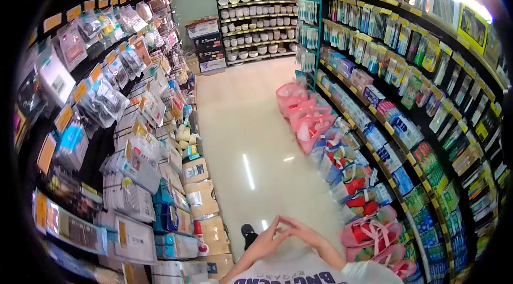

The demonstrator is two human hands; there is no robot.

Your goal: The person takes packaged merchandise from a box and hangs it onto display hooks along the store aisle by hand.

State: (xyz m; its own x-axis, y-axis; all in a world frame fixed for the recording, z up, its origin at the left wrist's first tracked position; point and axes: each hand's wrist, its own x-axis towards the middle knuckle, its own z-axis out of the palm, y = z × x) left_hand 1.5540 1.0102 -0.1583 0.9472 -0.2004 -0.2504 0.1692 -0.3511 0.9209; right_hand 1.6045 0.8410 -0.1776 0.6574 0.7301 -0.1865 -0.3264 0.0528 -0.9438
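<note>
My left hand and my right hand meet low in front of my chest, fingertips touching each other. Neither hand holds anything, and the fingers are spread apart. Both hover over the shiny cream floor of a shop aisle. My white shirt with dark lettering shows at the bottom edge. A black shoe peeks out just left of my left hand.
Packaged goods hang on the left shelving, with cardboard boxes along its foot. Right shelves hold boxed toiletries; pink baskets and slippers line the floor. Bowls fill the far shelf.
</note>
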